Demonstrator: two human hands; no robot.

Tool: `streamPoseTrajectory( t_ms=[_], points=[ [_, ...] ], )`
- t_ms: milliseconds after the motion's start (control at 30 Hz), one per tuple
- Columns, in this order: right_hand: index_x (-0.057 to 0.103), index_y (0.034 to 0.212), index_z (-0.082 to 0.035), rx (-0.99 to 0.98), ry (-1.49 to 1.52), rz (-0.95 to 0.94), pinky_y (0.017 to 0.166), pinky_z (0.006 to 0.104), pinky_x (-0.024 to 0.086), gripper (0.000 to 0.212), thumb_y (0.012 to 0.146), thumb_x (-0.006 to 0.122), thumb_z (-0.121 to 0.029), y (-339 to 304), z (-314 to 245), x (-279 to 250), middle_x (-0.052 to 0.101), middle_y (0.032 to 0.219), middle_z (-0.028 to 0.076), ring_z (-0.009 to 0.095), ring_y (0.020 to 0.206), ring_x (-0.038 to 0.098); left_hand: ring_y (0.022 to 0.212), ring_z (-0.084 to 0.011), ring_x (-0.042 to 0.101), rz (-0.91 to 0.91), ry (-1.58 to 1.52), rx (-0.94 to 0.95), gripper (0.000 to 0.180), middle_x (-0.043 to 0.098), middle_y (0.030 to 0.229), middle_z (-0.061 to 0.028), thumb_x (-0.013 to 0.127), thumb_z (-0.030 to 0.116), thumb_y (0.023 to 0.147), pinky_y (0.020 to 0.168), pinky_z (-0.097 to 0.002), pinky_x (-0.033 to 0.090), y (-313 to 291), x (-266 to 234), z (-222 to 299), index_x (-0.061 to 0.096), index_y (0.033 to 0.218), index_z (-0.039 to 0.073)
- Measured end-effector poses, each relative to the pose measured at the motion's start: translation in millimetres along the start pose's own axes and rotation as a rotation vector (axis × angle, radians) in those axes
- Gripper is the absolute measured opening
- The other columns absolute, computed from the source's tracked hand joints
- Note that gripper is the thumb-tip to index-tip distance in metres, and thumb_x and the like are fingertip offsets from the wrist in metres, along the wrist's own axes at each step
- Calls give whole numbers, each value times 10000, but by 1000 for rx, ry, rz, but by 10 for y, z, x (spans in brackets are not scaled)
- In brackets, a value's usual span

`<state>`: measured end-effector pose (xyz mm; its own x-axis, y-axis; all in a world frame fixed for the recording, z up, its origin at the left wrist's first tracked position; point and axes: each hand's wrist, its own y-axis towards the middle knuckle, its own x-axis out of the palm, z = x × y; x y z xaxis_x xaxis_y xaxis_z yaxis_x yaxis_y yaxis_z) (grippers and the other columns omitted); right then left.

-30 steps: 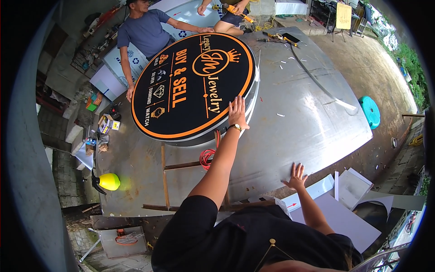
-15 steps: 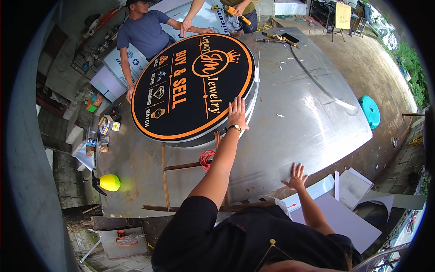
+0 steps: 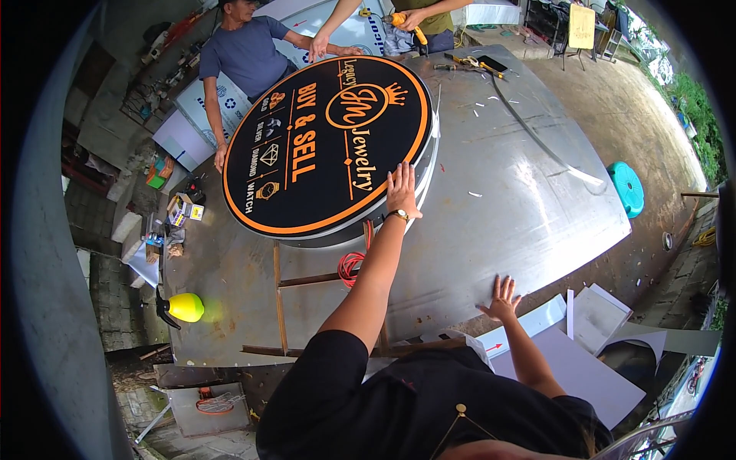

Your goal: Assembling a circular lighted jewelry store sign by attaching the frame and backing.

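Note:
A large round sign [image 3: 314, 138], black with an orange ring and orange and white lettering, lies face up on a metal-topped table [image 3: 506, 222]. My left hand [image 3: 402, 192] rests on its near right rim, fingers stretched over the face and a watch on the wrist. Lower right, my right hand [image 3: 502, 299] lies flat near the table's edge with its fingers spread. Below the sign sit a coil of red wire [image 3: 350, 268] and a rusty metal frame [image 3: 280, 307]. Across from me, a person in a grey-blue shirt touches the sign's far side with both hands.
Another person holds an orange power drill [image 3: 410, 27] at the far edge. Tools and a phone [image 3: 491, 64] lie there, with a long strip [image 3: 529, 130] nearby. A yellow spray bottle [image 3: 184, 308] stands left; a teal stool [image 3: 625, 189] is beyond the right edge. Sheet offcuts [image 3: 575, 368] lean nearby.
The drill-holding person has leaned in, and their other hand has shifted slightly at the sign's far rim. The drill has tipped a little. My own hands stay where they were.

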<state>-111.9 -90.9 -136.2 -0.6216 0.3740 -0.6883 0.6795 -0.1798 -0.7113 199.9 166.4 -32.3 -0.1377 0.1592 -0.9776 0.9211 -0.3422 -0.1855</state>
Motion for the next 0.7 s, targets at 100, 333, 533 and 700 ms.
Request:
streamPoseTrajectory(
  t_ms=[100,333,533,700],
  points=[
    [-142,1537,-199,7,-4,-8,1069,743,92,1335,661,761,-645,-3,-2,-7,-183,1596,169,375,1474,-147,1496,-282,48,-6,-1,0,1461,40,1609,-161,907,506,476,1206,-486,89,-2,-11,13,14,1528,24],
    [-153,1534,-203,12,-6,-44,1086,722,50,1297,691,693,-709,-42,-39,-71,-198,1595,157,351,1473,-173,1496,-284,51,7,-15,-3,1464,43,1609,-164,910,496,474,1206,-485,88,-2,13,-7,9,1528,26],
    [-153,1533,-192,-1,5,-7,1073,738,102,1336,669,759,-645,-23,-4,-20,-185,1592,180,378,1475,-136,1496,-284,49,3,-12,3,1465,37,1609,-166,910,497,477,1206,-486,89,7,19,14,4,1528,27],
    [-155,1534,-202,15,-4,-36,1088,720,57,1301,690,711,-685,-32,-32,-50,-190,1597,159,355,1477,-153,1496,-265,68,26,6,-14,1447,67,1612,-137,908,515,459,1211,-475,81,5,51,-5,55,1535,58]
  ],
)
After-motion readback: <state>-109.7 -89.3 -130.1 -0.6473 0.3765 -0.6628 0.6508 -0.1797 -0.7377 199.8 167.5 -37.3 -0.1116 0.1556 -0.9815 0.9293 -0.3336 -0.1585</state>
